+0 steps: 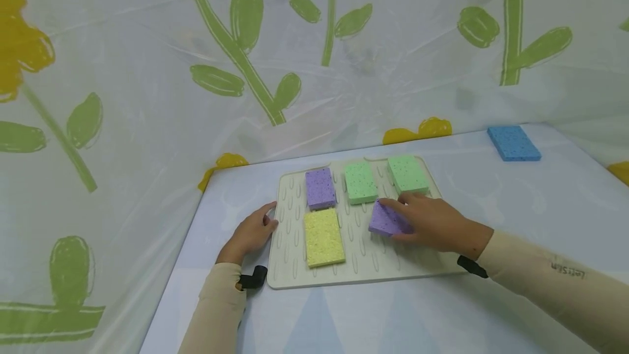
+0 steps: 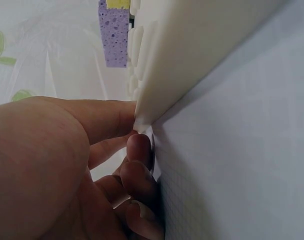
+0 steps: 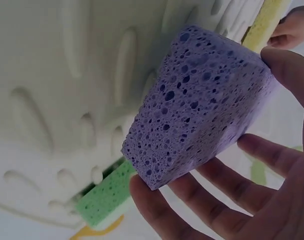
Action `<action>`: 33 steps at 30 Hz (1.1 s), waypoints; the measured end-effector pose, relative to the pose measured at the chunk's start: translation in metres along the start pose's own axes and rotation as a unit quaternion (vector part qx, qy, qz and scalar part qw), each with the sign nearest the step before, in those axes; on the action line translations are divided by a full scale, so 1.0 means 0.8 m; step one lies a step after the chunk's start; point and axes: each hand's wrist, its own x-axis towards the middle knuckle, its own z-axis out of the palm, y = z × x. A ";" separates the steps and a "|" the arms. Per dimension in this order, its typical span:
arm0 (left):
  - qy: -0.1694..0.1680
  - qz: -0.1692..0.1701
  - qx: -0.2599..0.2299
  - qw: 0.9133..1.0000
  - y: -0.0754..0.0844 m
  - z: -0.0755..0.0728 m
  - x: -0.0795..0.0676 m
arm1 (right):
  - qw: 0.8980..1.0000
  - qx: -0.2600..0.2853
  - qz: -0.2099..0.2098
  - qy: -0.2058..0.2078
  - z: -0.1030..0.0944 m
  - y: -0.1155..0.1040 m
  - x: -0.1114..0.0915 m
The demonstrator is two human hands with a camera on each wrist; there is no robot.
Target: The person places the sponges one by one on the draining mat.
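Note:
In the head view my right hand (image 1: 432,223) grips a purple sponge (image 1: 386,219) by its edges, over the right part of a cream ridged mat (image 1: 290,272). The right wrist view shows this sponge (image 3: 192,105) tilted, with the thumb at one end and fingertips along its side. Resting at the mat's left edge is my left hand (image 1: 250,234), thumb and fingertips right at the rim (image 2: 147,107). On the mat lie another purple sponge (image 1: 320,187), a yellow sponge (image 1: 324,237) and two green sponges, one in the middle (image 1: 361,182), one at right (image 1: 408,174).
A blue sponge (image 1: 514,143) lies alone at the table's far right corner. The pale patterned table (image 1: 344,316) extends in front of the mat. Behind it hangs a white curtain (image 1: 147,97) with yellow flowers and green leaves.

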 end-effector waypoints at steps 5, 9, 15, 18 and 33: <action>0.000 -0.005 0.001 1.000 0.002 0.000 0.002 | 1.000 -0.002 0.009 0.009 0.007 -0.011 0.012; 0.000 -0.004 0.002 1.000 0.001 0.001 0.003 | 1.000 0.000 0.020 0.004 0.013 -0.017 0.020; 0.003 -0.008 0.000 1.000 0.000 0.002 0.003 | 0.998 0.025 0.052 -0.020 0.021 -0.026 0.034; 0.000 -0.009 -0.001 1.000 0.002 0.001 0.001 | 0.997 0.032 0.068 -0.018 0.025 -0.029 0.037; -0.003 -0.009 0.001 1.000 0.002 -0.001 0.000 | 0.988 0.110 0.098 -0.053 0.028 -0.040 0.045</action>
